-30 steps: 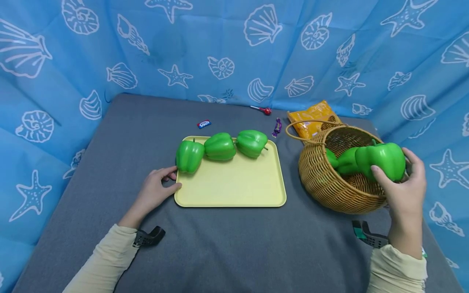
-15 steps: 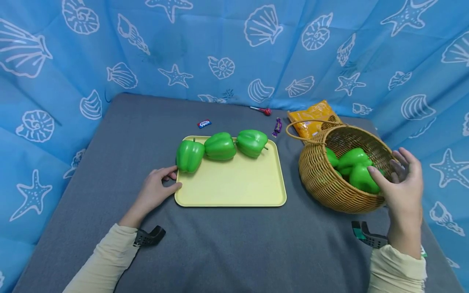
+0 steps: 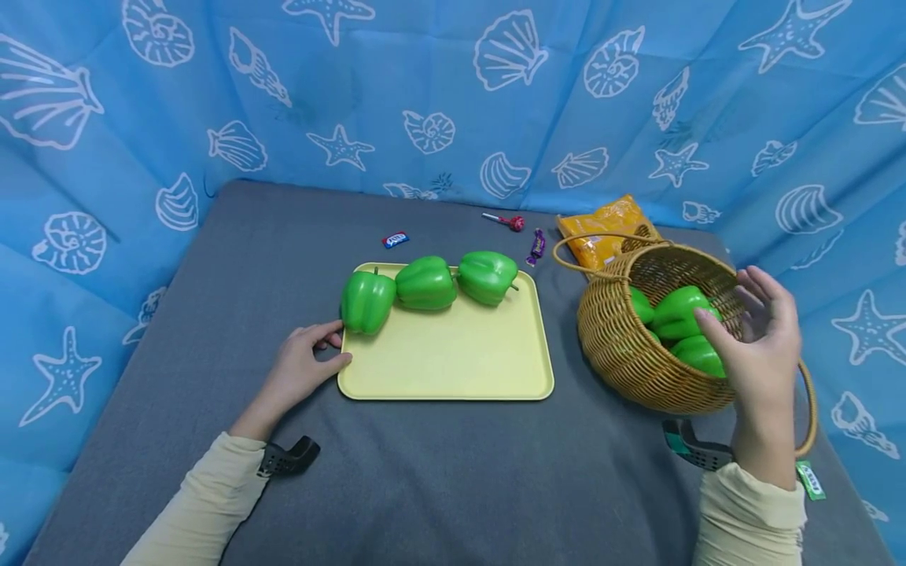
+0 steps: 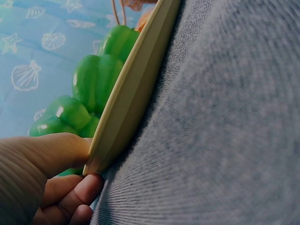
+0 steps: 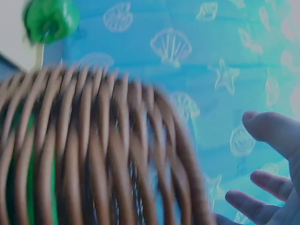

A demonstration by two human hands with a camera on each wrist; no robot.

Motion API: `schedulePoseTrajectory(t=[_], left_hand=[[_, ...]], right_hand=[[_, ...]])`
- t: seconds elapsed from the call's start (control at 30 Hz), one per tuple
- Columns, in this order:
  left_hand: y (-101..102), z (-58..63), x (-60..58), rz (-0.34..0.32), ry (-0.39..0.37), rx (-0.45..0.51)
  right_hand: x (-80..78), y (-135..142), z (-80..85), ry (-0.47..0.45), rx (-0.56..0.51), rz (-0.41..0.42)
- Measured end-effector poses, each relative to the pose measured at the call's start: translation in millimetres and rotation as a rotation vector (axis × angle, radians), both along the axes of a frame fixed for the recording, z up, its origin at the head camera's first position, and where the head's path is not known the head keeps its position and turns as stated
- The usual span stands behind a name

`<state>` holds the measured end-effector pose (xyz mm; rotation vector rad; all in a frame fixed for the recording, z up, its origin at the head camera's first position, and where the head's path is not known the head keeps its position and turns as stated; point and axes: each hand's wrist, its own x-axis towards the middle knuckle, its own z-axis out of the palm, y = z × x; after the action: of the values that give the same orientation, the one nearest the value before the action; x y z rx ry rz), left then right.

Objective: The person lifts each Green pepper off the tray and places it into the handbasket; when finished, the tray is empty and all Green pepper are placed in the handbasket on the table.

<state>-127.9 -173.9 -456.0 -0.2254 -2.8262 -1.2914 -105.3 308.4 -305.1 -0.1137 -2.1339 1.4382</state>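
Note:
My left hand [image 3: 306, 363] pinches the left edge of a pale yellow tray [image 3: 453, 365]; in the left wrist view the thumb and fingers [image 4: 89, 187] meet at its rim. Three green bell peppers lie along the tray's back: a left pepper [image 3: 368, 303], a middle pepper [image 3: 426, 284] and a right pepper [image 3: 487, 277]. Over the near right rim of a wicker basket [image 3: 623, 358] hovers my right hand [image 3: 760, 342], fingers spread and holding nothing. Inside the basket are several green bell peppers [image 3: 681, 313], partly hidden by its wall and my hand.
Behind the basket lies an orange packet [image 3: 602, 228]. A lollipop [image 3: 506, 222], a purple-wrapped candy [image 3: 536, 247] and a red-and-blue wrapped candy [image 3: 395, 240] lie behind the tray. A green-wrapped candy [image 3: 810, 481] lies near the right table edge. One basket handle [image 3: 810, 413] hangs down beside my right wrist.
My right hand has let a bell pepper go into the basket, then shifted slightly left and up, baring the near basket handle. The left hand and tray have stayed put.

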Motion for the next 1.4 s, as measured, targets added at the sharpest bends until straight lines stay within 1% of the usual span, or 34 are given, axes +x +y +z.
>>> schedulePoseTrajectory(t=[0.07,0.13,0.2,0.33,0.4,0.5,0.63,0.73,0.87,1.0,1.1,1.17,1.27,1.4], left_hand=[[0,0.3,-0.2,-0.001,0.003,-0.001],[0,0.4,-0.3,-0.002,0.002,-0.001],[0,0.3,-0.3,-0.004,-0.002,-0.002],[-1,-0.6,-0.2,-0.008,-0.013,0.002],[-1,-0.7,-0.1,-0.009,-0.018,0.007],[-1,-0.5,0.1,-0.008,-0.021,0.008],[0,0.7,0.1,-0.006,-0.020,0.004],[0,2.3,0.6,-0.004,-0.020,0.007],[1,3.5,1.4,-0.001,-0.014,0.018],[1,3.7,1.7,-0.001,-0.007,0.021],[1,3.3,1.4,0.001,-0.005,0.021],[1,2.4,1.1,0.001,-0.002,0.017],[0,1.4,0.6,0.001,0.002,0.017],[0,1.1,0.4,0.001,0.005,0.025]], right_hand=[[-2.4,-10,2.0,0.035,0.020,0.061],[-5.5,-22,3.4,0.074,-0.011,0.153],[-9.7,-36,3.5,0.109,-0.019,0.242],[-20.5,-69,2.2,0.149,-0.052,0.427],[-27.3,-85,-0.7,0.133,-0.030,0.487],[-40.1,-108,-9.7,0.077,0.003,0.547],[-60.1,-132,-26.1,-0.005,0.035,0.577],[-75.1,-143,-38.4,-0.049,0.062,0.577],[-93.3,-147,-57.0,-0.123,0.091,0.571],[-109.7,-142,-82.4,-0.223,0.140,0.550],[-118.1,-139,-99.5,-0.272,0.166,0.524],[-121.1,-139,-106.5,-0.293,0.163,0.513],[-124.1,-140,-113.7,-0.321,0.145,0.516],[-126.4,-142,-119.8,-0.361,0.161,0.511]])
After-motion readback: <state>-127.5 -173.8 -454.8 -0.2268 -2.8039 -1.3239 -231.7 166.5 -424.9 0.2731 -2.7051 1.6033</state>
